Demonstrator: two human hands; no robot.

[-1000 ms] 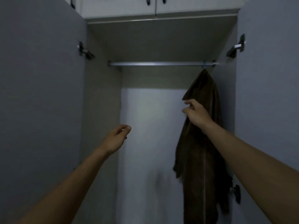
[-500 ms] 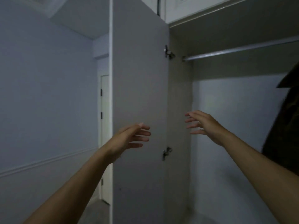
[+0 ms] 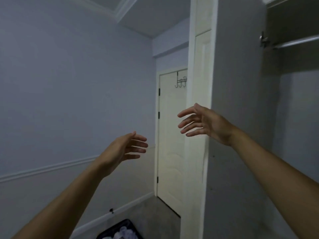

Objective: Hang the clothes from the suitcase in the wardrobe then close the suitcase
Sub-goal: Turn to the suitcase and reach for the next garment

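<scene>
Both hands hang in mid-air, holding nothing. My left hand [image 3: 125, 150] is at centre with fingers spread and pointing right. My right hand [image 3: 202, 124] is higher and to the right, fingers spread and pointing left, in front of the edge of the open wardrobe door [image 3: 238, 118]. The wardrobe's metal rail [image 3: 296, 42] shows at the top right, bare in the part I can see. At the bottom edge a dark suitcase [image 3: 120, 230] lies open on the floor with pale clothes [image 3: 125, 233] in it. The brown garment is out of view.
A white room door [image 3: 171, 138] with an over-door hook rack [image 3: 181, 82] stands behind the wardrobe door. A pale wall [image 3: 69, 83] with a moulding strip fills the left. Grey floor [image 3: 151, 216] runs between the suitcase and the room door.
The view has swung left, away from the wardrobe interior. My right hand let go of the hanging brown garment, which left the frame. Both hands opened, and the suitcase came into view at the bottom.
</scene>
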